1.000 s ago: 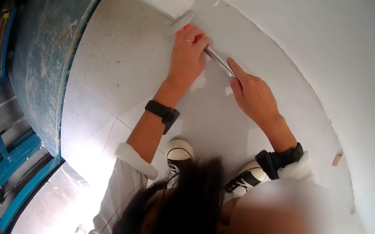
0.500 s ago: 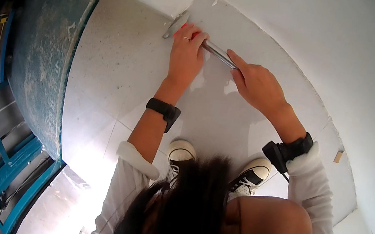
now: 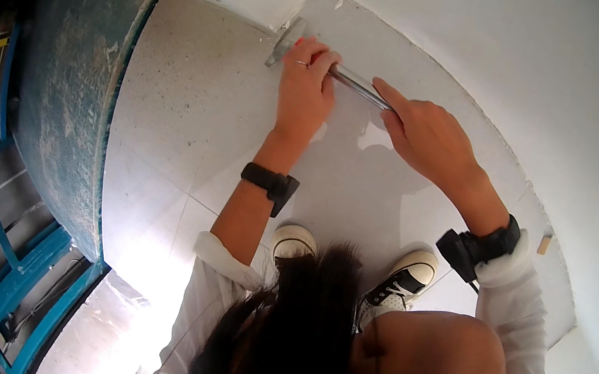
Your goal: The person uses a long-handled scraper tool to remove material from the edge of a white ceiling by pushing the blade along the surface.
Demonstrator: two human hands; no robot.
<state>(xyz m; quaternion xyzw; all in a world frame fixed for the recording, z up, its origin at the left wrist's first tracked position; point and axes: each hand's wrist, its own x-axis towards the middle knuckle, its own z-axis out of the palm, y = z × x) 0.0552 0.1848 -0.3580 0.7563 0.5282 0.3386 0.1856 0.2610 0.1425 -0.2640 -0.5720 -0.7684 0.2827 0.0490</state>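
A scraper with a flat pale metal blade (image 3: 285, 42), a red part and a long silver handle (image 3: 355, 84) lies at an angle low over the grey floor tile (image 3: 350, 164), by the corner where the skirting meets it. My left hand (image 3: 305, 94) is closed on the tool near its red part, mostly hiding that part. My right hand (image 3: 432, 141) grips the rear of the handle. Whether the blade touches the floor or the wall edge, I cannot tell. Black devices are strapped on both wrists.
A white wall (image 3: 527, 82) runs along the top and right, with a small tan piece (image 3: 544, 244) at its foot. At left are a worn teal panel (image 3: 67, 95) and blue metal framework (image 3: 26, 277). My shoes (image 3: 411, 275), hair and bare skin show at the bottom.
My right hand has moved up and to the right, and my left hand slightly right. The handle now lies flatter across the view, and the blade has shifted a little downward.
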